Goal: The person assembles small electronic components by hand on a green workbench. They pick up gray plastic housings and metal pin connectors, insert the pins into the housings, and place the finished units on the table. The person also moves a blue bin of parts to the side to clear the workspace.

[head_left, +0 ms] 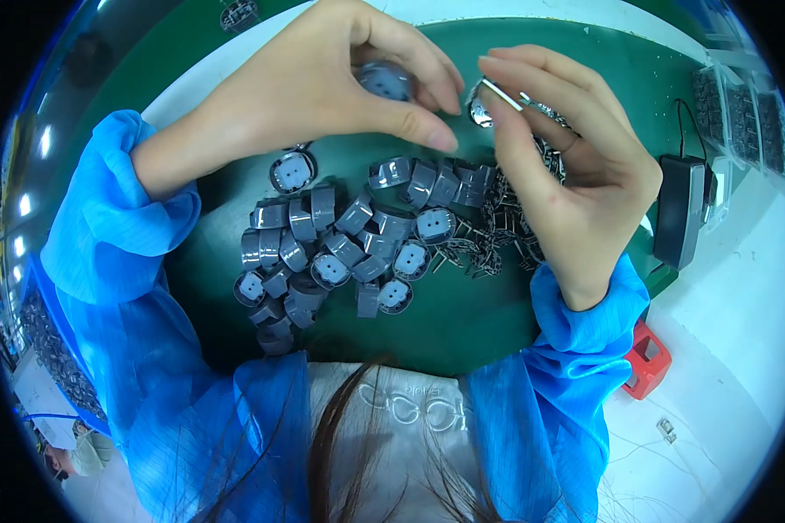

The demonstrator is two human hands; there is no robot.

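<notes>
My left hand [323, 83] curls around a grey round plastic housing [385, 80] with small dark holes in its face. Its thumb and index tip are apart, and the lower fingers are partly hidden. Close by on the right, my right hand [576, 131] pinches a small shiny metal piece [502, 94] between thumb and fingers. More small metal pieces [542, 110] show against its inner fingers. Below the hands lies a heap of grey housings [344, 248], some face up, some on edge. A tangled pile of small metal clips [497, 231] lies right of the heap.
The green table mat [445, 327] carries the parts. At the right are a black box-shaped device [679, 209] with a cable, clear trays of dark parts [741, 118] and a red plastic holder [647, 359]. A blue bin [57, 340] with small parts stands at the left.
</notes>
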